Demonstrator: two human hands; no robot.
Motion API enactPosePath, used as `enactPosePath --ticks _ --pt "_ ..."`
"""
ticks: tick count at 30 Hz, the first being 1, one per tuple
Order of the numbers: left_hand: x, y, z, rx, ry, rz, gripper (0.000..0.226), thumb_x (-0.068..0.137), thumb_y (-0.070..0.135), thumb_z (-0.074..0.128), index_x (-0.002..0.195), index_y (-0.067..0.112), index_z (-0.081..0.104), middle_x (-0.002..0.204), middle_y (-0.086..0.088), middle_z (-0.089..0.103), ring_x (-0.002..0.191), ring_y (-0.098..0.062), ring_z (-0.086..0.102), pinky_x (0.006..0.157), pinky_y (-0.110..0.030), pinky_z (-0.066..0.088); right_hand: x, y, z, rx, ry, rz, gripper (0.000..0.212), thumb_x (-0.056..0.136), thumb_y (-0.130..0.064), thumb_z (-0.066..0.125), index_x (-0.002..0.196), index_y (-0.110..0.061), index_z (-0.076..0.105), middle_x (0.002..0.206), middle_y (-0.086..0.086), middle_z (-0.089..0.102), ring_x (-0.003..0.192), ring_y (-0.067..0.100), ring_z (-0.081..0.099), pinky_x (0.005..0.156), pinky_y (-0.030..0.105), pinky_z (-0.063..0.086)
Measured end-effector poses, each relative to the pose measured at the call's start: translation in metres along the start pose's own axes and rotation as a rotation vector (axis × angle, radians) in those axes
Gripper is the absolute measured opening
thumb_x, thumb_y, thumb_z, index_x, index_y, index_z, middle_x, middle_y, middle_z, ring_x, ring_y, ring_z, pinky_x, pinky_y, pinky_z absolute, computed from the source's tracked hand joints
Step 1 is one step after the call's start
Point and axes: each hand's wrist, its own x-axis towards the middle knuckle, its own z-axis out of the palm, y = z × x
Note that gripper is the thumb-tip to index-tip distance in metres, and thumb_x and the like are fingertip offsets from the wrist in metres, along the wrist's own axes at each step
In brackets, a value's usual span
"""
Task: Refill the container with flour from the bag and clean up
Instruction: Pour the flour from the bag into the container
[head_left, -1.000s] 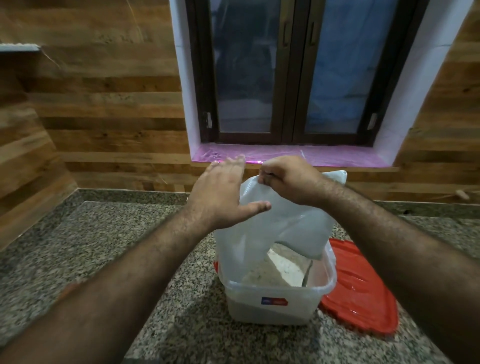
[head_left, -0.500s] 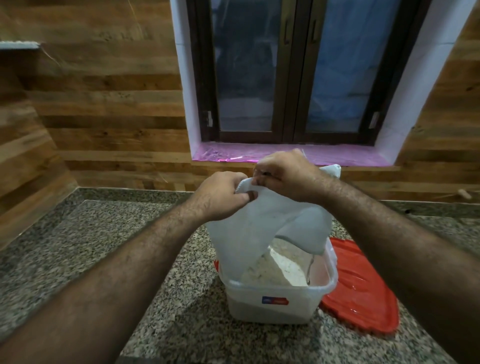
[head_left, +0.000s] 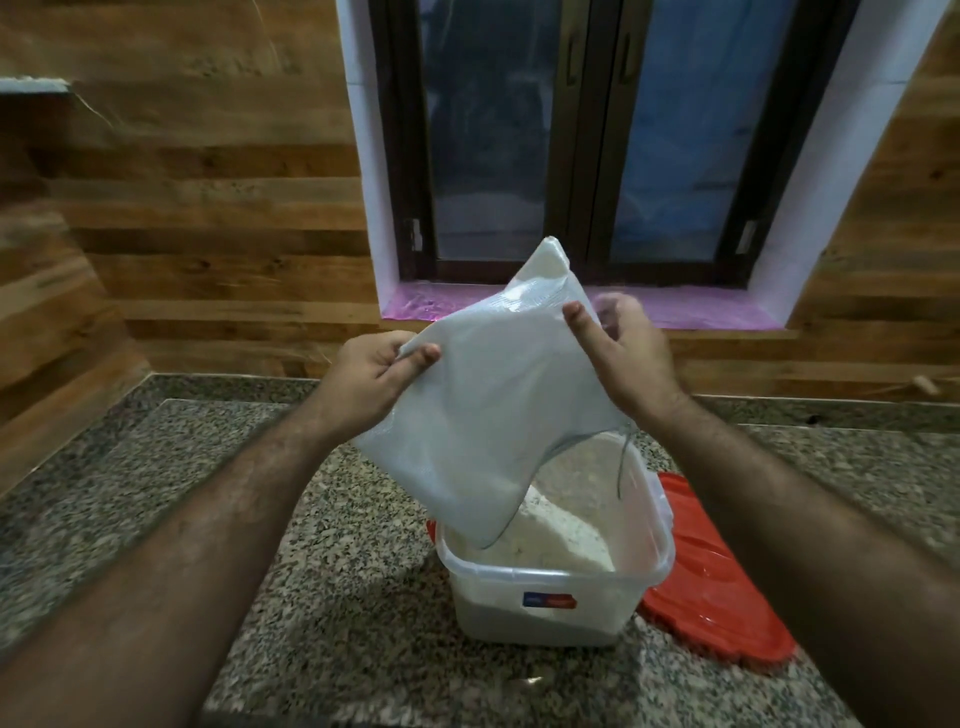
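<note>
A limp, translucent white plastic bag (head_left: 488, 405) hangs upside down over a clear plastic container (head_left: 550, 597). Its open mouth dips inside the container's rim, above a heap of pale flour (head_left: 550, 540). My left hand (head_left: 374, 374) pinches the bag's left upper corner between thumb and fingers. My right hand (head_left: 623, 353) holds the right upper edge, thumb in front of the plastic and fingers behind it. One corner of the bag sticks up between my hands. A loose strip of plastic dangles from the bag's right side into the container.
A red lid (head_left: 711, 587) lies flat on the speckled granite counter (head_left: 260, 545), touching the container's right side. Wood-panelled walls close the counter at the back and left. A dark-framed window with a pink-covered sill (head_left: 675, 312) is behind.
My hands have spread apart along the bag's top edge, stretching it wide and lifting it higher. Before, both gripped it bunched together at one spot, and the left hand was open earlier still.
</note>
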Motion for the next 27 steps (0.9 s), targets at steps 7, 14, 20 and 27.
enactPosePath --ticks 7,14,20,27 --pt "-0.017 -0.025 -0.004 -0.003 0.142 0.003 0.031 0.107 0.037 0.064 0.083 0.02 0.073 0.077 0.009 0.071 0.064 -0.004 0.063 0.056 -0.025 0.048 -0.011 0.022 0.019 0.267 -0.163 -0.083 0.077 0.092 -0.085 0.043 0.098 -0.011 0.065 0.094 0.006 0.066 0.082 0.015 0.061 0.071 0.037 0.052" --pt "-0.027 -0.035 -0.021 -0.013 0.195 -0.032 0.043 0.101 0.052 0.063 0.088 0.012 0.073 0.083 -0.006 0.072 0.07 -0.015 0.068 0.061 -0.035 0.053 -0.007 0.012 0.024 0.231 -0.288 -0.087 0.037 0.087 -0.042 0.087 0.114 -0.021 0.075 0.107 -0.001 0.079 0.094 0.019 0.079 0.079 0.042 0.068" --pt "-0.038 -0.048 -0.031 -0.141 0.292 -0.051 0.046 0.093 0.066 0.06 0.096 0.023 0.076 0.091 -0.009 0.074 0.073 -0.015 0.068 0.062 -0.035 0.054 0.011 0.013 0.024 0.105 -0.369 -0.037 0.046 0.072 -0.027 0.099 0.113 -0.022 0.078 0.105 -0.001 0.08 0.094 0.02 0.079 0.082 0.048 0.068" --pt "-0.044 -0.052 -0.03 -0.189 0.358 -0.075 0.04 0.101 0.058 0.062 0.085 0.023 0.072 0.076 0.006 0.071 0.068 -0.007 0.064 0.058 -0.025 0.051 0.02 0.012 0.023 0.007 -0.359 -0.051 0.043 0.069 -0.021 0.1 0.107 -0.021 0.081 0.097 0.0 0.08 0.09 0.021 0.079 0.079 0.043 0.068"
